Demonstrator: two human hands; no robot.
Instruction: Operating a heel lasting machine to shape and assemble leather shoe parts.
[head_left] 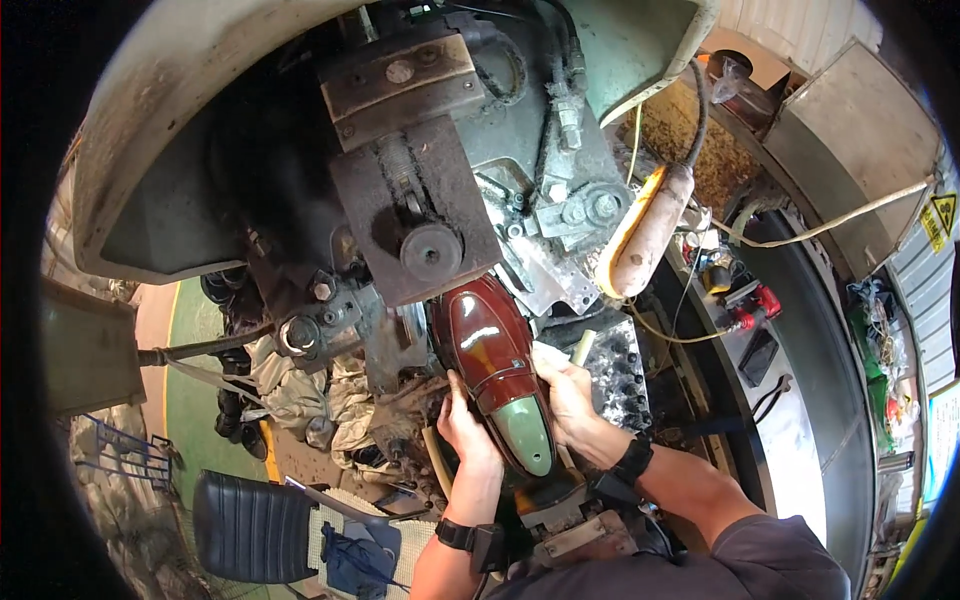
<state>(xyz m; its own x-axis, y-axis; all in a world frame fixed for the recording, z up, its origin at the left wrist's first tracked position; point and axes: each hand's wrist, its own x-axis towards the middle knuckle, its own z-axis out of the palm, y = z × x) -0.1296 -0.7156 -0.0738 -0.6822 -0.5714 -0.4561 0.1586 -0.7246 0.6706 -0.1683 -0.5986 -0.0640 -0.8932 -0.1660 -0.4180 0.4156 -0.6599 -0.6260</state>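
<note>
The left hand point(468, 430) and right hand point(568, 395) hold a glossy dark red shoe point(490, 335) with a green foot form point(523, 435) inside, its far end near a machine's dark metal block point(415, 200), while a lamp point(650, 235) hangs to the right and a black chair point(250, 525) stands at lower left.

Wore dark grey top point(720, 568), short right sleeve point(785, 550) | bore black strap point(453, 534) with boxy black module point(488, 548) at left wrist point(478, 500) | bore second black strap point(633, 461) with dark blocky unit point(614, 490) at right wrist point(611, 440) | bared left hand point(470, 430), right hand point(570, 402)
</note>
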